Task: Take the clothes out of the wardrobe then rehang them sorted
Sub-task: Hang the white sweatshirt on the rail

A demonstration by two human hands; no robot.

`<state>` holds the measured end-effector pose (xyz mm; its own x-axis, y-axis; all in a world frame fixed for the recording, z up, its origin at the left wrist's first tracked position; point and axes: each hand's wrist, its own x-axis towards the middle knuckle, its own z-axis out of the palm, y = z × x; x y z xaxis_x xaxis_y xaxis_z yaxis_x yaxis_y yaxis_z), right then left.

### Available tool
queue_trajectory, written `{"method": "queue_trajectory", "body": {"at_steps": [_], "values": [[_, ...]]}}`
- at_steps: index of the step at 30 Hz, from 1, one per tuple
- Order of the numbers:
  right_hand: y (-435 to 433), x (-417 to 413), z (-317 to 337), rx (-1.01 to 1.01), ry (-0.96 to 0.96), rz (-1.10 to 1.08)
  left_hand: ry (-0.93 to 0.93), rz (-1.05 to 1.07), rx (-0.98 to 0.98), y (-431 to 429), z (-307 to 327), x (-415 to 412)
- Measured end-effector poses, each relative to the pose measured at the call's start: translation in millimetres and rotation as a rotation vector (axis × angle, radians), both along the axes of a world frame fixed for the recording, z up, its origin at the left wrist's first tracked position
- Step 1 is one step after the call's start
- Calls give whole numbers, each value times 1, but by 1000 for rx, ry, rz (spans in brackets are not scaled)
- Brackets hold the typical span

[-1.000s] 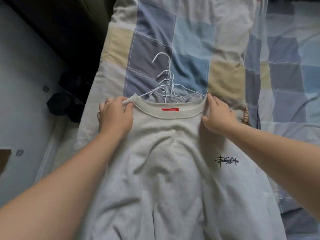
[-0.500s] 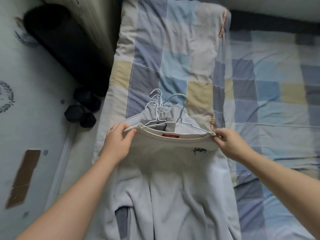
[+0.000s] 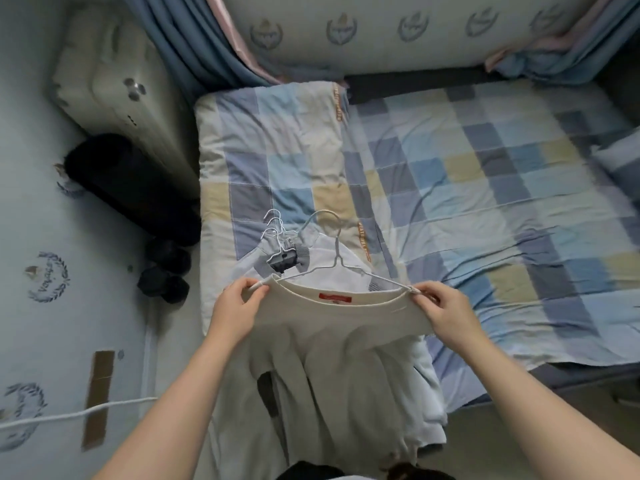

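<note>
Above a checked blue-and-yellow bed quilt (image 3: 277, 161), left hand (image 3: 235, 317) and right hand (image 3: 446, 313) pinch the shoulders of a cream cotton sweatshirt (image 3: 329, 358) on a white wire hanger (image 3: 336, 254), apparently sorting; rehanging needs the hook gripped.

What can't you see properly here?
Head view:
writing on the red label: too small to read.
bottom of the cream sweatshirt: cut off by the lower edge.
clothes underneath: mostly hidden by the sweatshirt.
ends of the hanger: covered by the left hand and right hand.
</note>
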<state>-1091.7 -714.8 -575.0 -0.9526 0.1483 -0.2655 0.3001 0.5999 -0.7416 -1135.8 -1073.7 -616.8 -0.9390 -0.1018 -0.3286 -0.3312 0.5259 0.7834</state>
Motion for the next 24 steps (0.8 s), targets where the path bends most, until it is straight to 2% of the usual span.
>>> {"method": "queue_trajectory", "body": {"at_steps": [6,11,17,24], "values": [[45,56,40,-5,92,-135,88,-123,21,53,47,18],[104,115,59,14,155,-279,165,-220,51,128,76,33],[200,208,80,76,278,-488,285,-375,85,254,108,69],[325,352,117,233,471,-698,386,-507,171,429,143,158]]}}
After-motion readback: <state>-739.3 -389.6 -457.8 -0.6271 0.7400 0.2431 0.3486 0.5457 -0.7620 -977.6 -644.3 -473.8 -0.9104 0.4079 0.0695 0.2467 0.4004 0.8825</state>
